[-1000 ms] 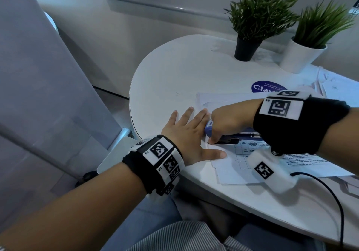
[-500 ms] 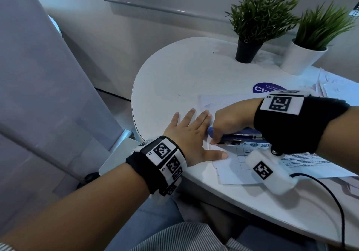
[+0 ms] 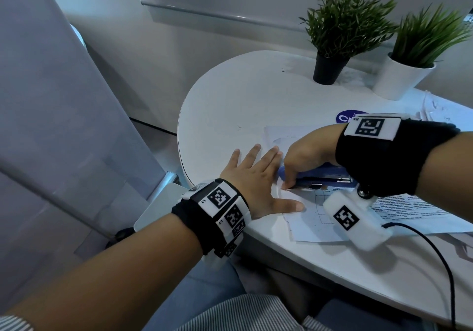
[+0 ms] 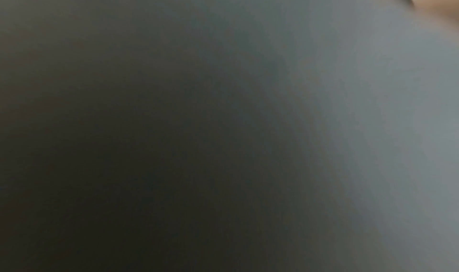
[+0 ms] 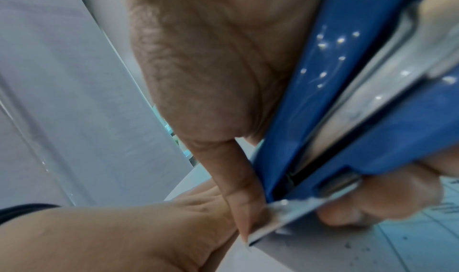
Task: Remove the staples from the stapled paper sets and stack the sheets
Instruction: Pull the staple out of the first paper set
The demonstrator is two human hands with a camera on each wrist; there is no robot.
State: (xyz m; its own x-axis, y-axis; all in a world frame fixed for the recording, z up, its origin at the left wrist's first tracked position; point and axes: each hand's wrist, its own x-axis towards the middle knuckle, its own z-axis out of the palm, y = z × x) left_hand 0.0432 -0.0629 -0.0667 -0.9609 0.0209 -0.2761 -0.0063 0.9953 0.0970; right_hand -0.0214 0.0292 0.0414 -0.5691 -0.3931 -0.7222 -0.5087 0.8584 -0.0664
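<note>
A stapled paper set (image 3: 314,218) with a printed table lies near the front edge of the white round table (image 3: 230,105). My left hand (image 3: 256,174) lies flat with spread fingers, pressing the paper's left corner. My right hand (image 3: 304,161) grips a blue stapler (image 3: 322,177) and holds its metal end down on the paper's corner beside the left hand. In the right wrist view the blue stapler (image 5: 347,119) fills the frame and its metal tip (image 5: 280,219) meets the paper (image 5: 347,252) next to my index finger. The staple itself is hidden. The left wrist view is dark and blurred.
Two potted plants stand at the back, one in a black pot (image 3: 327,71) and one in a white pot (image 3: 399,80). A blue round sticker (image 3: 345,117) and more loose papers (image 3: 445,110) lie at the right. A black cable (image 3: 435,254) runs across the table's front right.
The hands have kept their places on the paper corner. The right hand with the stapler has shifted only slightly.
</note>
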